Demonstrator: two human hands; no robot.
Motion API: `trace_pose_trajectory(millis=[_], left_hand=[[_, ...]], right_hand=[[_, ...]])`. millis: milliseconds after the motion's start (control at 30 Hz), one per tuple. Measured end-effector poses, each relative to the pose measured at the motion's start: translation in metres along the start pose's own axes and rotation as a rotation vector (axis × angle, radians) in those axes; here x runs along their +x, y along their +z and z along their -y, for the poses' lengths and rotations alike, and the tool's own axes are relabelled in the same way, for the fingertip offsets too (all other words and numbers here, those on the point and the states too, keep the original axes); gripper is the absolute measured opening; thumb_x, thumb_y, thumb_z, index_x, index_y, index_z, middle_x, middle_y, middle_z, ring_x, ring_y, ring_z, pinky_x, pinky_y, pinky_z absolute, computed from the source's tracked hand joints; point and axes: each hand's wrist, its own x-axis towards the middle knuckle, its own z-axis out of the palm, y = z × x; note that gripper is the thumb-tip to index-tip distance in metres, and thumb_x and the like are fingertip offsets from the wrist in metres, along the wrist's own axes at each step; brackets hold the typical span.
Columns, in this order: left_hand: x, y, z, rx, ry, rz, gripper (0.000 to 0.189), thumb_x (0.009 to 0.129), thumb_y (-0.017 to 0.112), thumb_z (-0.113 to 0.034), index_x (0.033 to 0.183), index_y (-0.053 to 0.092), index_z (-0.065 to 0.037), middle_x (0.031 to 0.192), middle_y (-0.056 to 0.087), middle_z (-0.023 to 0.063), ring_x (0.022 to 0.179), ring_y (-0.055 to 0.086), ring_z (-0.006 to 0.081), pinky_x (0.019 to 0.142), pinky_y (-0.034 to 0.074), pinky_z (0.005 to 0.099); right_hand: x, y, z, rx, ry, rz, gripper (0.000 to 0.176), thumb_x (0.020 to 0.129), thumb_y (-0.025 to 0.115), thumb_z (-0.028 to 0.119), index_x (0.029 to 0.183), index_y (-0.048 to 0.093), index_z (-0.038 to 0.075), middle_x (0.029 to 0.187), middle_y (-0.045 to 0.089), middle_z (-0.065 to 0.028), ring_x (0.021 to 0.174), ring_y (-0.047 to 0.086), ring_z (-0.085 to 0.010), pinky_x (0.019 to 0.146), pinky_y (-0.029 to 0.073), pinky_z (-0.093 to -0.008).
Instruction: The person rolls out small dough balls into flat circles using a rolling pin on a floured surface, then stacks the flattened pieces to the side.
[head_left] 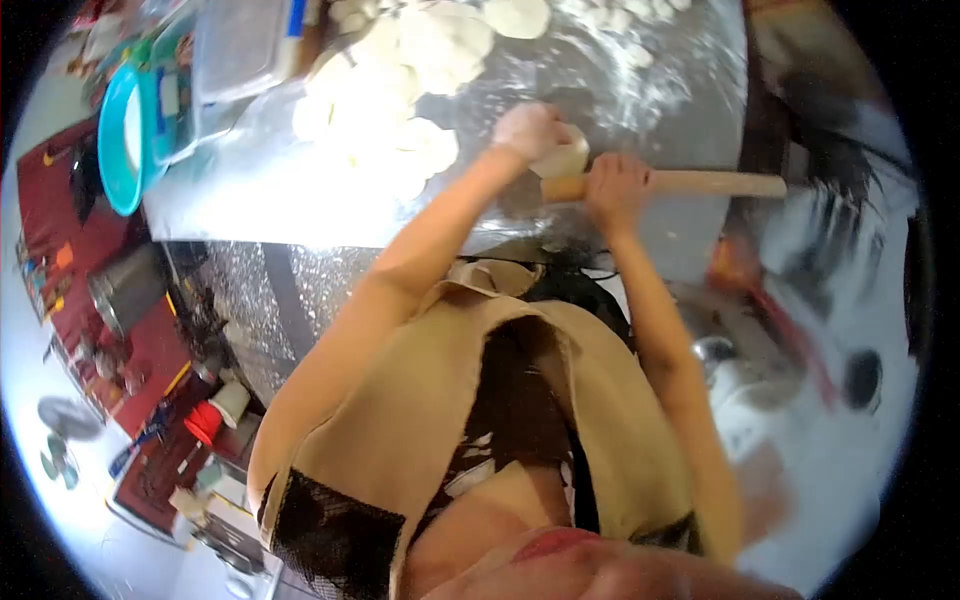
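My left hand (528, 132) is closed on the edge of a small round dough wrapper (563, 155) lying on the floured metal tabletop (650, 225). Just to its right, my right hand (618, 188) is wrapped round a wooden rolling pin (720, 184). The pin's left end lies close to the near edge of that wrapper, and its other end juts out past the table's right side. Many flat rolled wrappers (430, 45) overlap beyond and left of my left hand. Small lumps of dough (610, 15) sit in loose flour at the far side.
At the table's left stand a clear plastic box (240, 55) with blue clips and a turquoise basin (121, 140). A metal pot (127, 290) and a red container (203, 422) are farther left. The tabletop's near edge runs in front of my apron (400, 400).
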Motion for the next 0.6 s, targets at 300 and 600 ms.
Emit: trace_pose_trajectory(millis=[300, 600], left_hand=[[-0.025, -0.048, 0.059, 0.339, 0.022, -1.157, 0.021, 0.076, 0.065, -0.012, 0.095, 0.062, -0.004, 0.088, 0.060, 0.0152, 0.077, 0.057, 0.0324, 0.074, 0.047, 0.0432], [0.108, 0.021, -0.098, 0.004, 0.318, -0.455, 0.028, 0.082, 0.057, -0.026, 0.106, 0.062, -0.012, 0.115, 0.052, 0.0169, 0.110, 0.049, 0.0330, 0.090, 0.044, 0.0426]], right_hand=[[0.012, -0.016, -0.057, -0.027, -0.031, -0.428, 0.017, 0.082, 0.054, 0.023, 0.090, 0.056, 0.008, 0.096, 0.055, -0.0102, 0.094, 0.050, -0.0311, 0.092, 0.031, -0.0488], [0.020, -0.007, -0.047, 0.057, 0.075, -0.345, 0.018, 0.082, 0.053, 0.023, 0.087, 0.058, 0.007, 0.089, 0.055, -0.0108, 0.093, 0.051, -0.0309, 0.094, 0.033, -0.0505]])
